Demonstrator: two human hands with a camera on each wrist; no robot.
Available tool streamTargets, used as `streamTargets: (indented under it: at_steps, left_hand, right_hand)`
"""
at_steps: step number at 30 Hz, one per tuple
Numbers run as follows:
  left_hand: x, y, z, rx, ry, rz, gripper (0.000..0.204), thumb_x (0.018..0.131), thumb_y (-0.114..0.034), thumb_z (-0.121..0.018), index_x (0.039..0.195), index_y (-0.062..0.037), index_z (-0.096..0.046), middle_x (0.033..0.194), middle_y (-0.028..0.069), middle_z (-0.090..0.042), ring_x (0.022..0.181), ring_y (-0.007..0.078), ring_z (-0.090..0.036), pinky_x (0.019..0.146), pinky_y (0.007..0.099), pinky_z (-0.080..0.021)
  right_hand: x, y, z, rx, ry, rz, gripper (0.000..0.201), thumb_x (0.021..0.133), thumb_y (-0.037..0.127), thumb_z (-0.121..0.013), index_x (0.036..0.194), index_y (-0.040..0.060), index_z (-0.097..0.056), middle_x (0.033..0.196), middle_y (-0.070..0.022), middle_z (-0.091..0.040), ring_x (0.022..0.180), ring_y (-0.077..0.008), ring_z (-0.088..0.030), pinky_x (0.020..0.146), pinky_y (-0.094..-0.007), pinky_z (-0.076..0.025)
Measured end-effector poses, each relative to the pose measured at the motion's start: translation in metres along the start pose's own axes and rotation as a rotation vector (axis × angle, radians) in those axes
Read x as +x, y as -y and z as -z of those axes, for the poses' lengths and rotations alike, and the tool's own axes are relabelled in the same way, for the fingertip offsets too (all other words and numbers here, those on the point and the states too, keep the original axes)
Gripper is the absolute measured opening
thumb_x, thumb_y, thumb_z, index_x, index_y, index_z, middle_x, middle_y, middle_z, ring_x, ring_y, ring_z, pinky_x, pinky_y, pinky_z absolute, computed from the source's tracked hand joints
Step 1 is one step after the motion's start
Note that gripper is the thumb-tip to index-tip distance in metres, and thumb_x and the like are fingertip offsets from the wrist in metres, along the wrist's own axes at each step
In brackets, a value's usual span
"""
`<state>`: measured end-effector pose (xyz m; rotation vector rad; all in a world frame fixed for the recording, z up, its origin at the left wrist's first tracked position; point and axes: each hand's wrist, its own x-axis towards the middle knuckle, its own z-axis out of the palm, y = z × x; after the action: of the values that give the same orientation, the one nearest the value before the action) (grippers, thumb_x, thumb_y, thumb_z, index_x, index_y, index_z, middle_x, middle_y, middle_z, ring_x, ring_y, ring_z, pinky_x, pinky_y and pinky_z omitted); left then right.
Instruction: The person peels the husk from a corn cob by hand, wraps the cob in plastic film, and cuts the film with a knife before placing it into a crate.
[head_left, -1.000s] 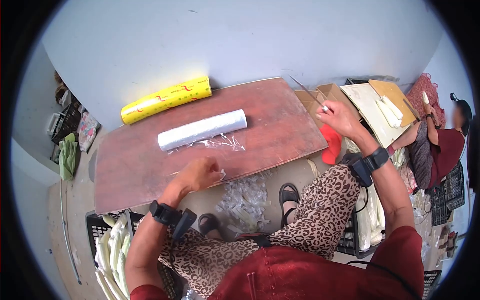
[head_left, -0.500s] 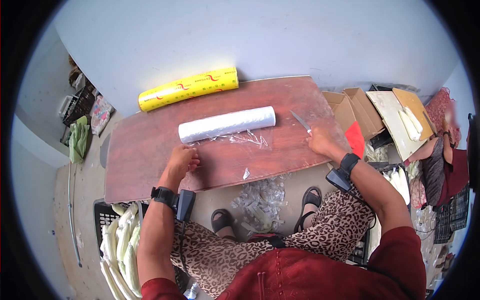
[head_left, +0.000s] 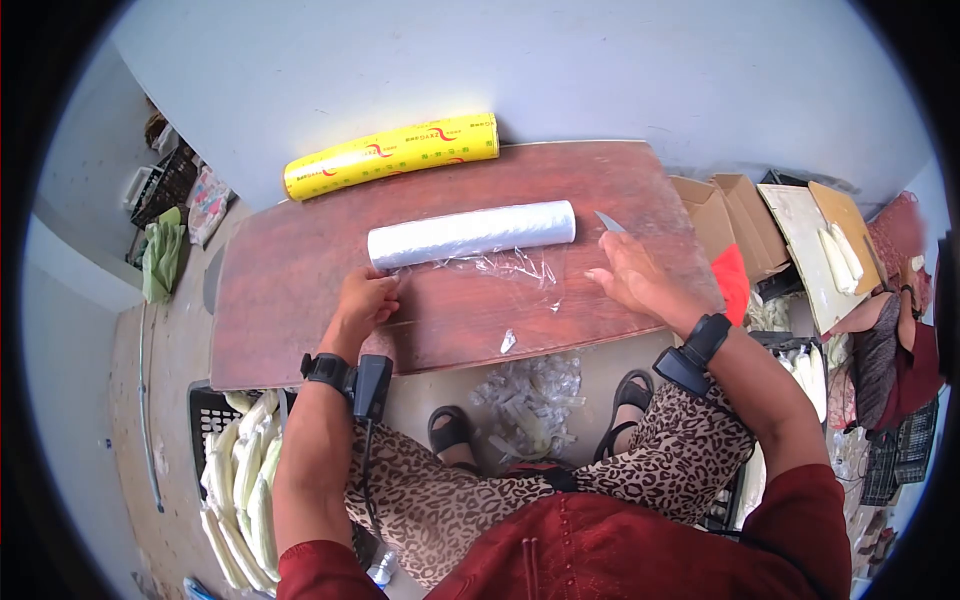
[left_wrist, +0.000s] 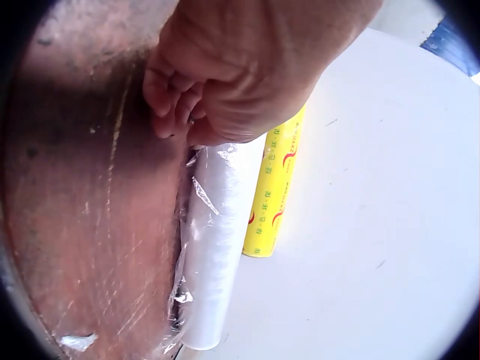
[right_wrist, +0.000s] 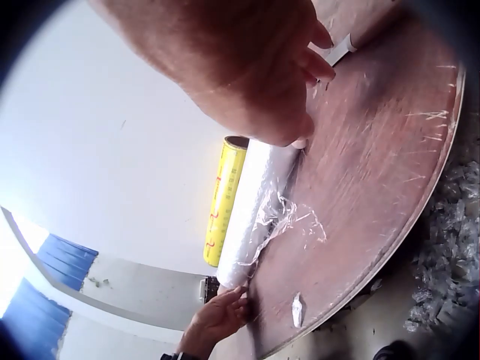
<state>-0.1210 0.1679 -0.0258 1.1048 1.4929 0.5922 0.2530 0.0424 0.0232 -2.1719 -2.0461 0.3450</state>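
A roll of clear plastic wrap (head_left: 470, 233) (left_wrist: 217, 247) (right_wrist: 259, 202) lies across the brown wooden table (head_left: 300, 330), with a sheet of film (head_left: 505, 268) (right_wrist: 296, 217) pulled out toward me. My left hand (head_left: 365, 298) (left_wrist: 225, 82) has its fingers curled at the film's left corner, by the roll's left end, and seems to pinch it. My right hand (head_left: 625, 275) (right_wrist: 240, 60) rests with straight fingers at the film's right edge. A knife (head_left: 608, 222) (right_wrist: 341, 51) lies loose just beyond its fingertips. A yellow boxed roll (head_left: 392, 155) (left_wrist: 276, 195) (right_wrist: 221, 199) lies behind.
A small film scrap (head_left: 508, 342) sits near the table's front edge. Plastic scraps (head_left: 525, 390) litter the floor by my feet. A black crate of pale husked produce (head_left: 235, 490) stands at lower left. Cardboard boxes (head_left: 720, 210) and another person (head_left: 900, 330) are at the right.
My right hand brought the knife down from the air, laid it on the table and let go. My left hand moved up to the film's corner by the roll.
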Motion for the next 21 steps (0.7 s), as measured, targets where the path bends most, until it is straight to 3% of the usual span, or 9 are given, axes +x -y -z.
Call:
streamTargets:
  at_steps: [4, 7, 10, 16, 19, 21]
  left_hand:
    - [-0.003, -0.003, -0.004, 0.006, -0.054, 0.013, 0.004, 0.086, -0.007, -0.057, 0.082, -0.0052, -0.057, 0.068, 0.0051, -0.059, 0.052, 0.0146, -0.058, 0.041, 0.0256, -0.043]
    - [-0.001, -0.001, -0.001, -0.036, -0.056, 0.009, 0.006, 0.085, -0.006, -0.053, 0.082, -0.0044, -0.058, 0.069, 0.0061, -0.059, 0.053, 0.0153, -0.059, 0.041, 0.0265, -0.043]
    - [-0.004, -0.005, 0.003, -0.034, -0.101, -0.006, 0.009, 0.084, -0.009, -0.053, 0.084, -0.0035, -0.059, 0.07, 0.0068, -0.059, 0.053, 0.0157, -0.058, 0.042, 0.0272, -0.042]
    - [-0.019, -0.02, -0.001, -0.143, -0.093, -0.022, 0.031, 0.087, -0.032, -0.064, 0.087, -0.0014, -0.062, 0.071, 0.0075, -0.06, 0.054, 0.0156, -0.058, 0.045, 0.0263, -0.043]
    - [-0.019, -0.025, -0.009, -0.019, -0.141, -0.052, 0.038, 0.087, -0.039, -0.066, 0.086, -0.0012, -0.063, 0.071, 0.0072, -0.061, 0.054, 0.0153, -0.06, 0.045, 0.026, -0.044]
    - [-0.019, -0.024, -0.013, 0.053, -0.145, -0.095, 0.03, 0.088, -0.031, -0.064, 0.085, -0.001, -0.063, 0.07, 0.0068, -0.061, 0.054, 0.0152, -0.06, 0.045, 0.026, -0.044]
  right_hand:
    - [0.006, 0.029, -0.004, 0.062, 0.085, 0.058, 0.05, 0.086, 0.032, -0.067, 0.11, -0.0046, -0.045, 0.113, -0.0287, -0.055, 0.108, -0.0454, -0.056, 0.088, -0.0507, -0.047]
    - [0.008, 0.039, -0.008, 0.09, 0.119, 0.082, 0.053, 0.084, 0.033, -0.07, 0.109, -0.0066, -0.044, 0.109, -0.0304, -0.057, 0.104, -0.0465, -0.057, 0.086, -0.0507, -0.048]
    - [0.009, 0.045, -0.009, 0.077, 0.146, 0.091, 0.057, 0.082, 0.035, -0.072, 0.108, -0.0076, -0.044, 0.106, -0.0317, -0.059, 0.101, -0.0476, -0.059, 0.084, -0.0507, -0.049]
    - [0.01, 0.048, -0.014, 0.015, 0.177, 0.101, 0.06, 0.08, 0.037, -0.074, 0.109, -0.0068, -0.045, 0.103, -0.0312, -0.062, 0.099, -0.0477, -0.061, 0.083, -0.0507, -0.05]
    - [0.006, 0.055, -0.011, -0.014, 0.208, 0.061, 0.058, 0.081, 0.035, -0.073, 0.11, -0.0059, -0.044, 0.101, -0.0302, -0.063, 0.098, -0.0468, -0.061, 0.082, -0.0513, -0.05]
    - [0.003, 0.06, -0.011, -0.038, 0.207, 0.047, 0.053, 0.083, 0.032, -0.071, 0.111, -0.0053, -0.044, 0.1, -0.0295, -0.064, 0.097, -0.0465, -0.062, 0.082, -0.0519, -0.05]
